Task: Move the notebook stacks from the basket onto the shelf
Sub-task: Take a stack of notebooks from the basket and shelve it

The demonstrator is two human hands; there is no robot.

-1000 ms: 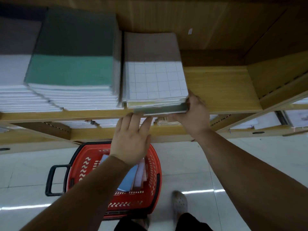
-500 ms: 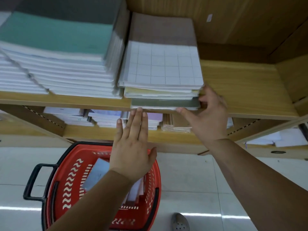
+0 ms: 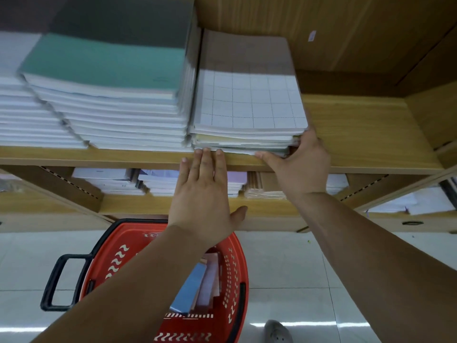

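Note:
A notebook stack with a grid-patterned top cover lies on the wooden shelf, its front edge close to the shelf lip. My left hand is flat with fingers apart, its fingertips touching the front edge of that stack. Wrapped around the stack's front right corner is my right hand, thumb along the front and fingers hidden beside the stack. Below stands the red basket on the floor, holding blue and pink notebooks on edge.
A taller stack with a green cover sits directly left of the grid stack, touching it. More white stacks lie further left. The lower shelf holds notebook piles. The basket's black handle sticks out left. A shoe is by the basket.
The green bottom notebook that stuck out has slid back under the stack. My left fingertips moved up onto the stack's front edge. The right hand followed the corner inward.

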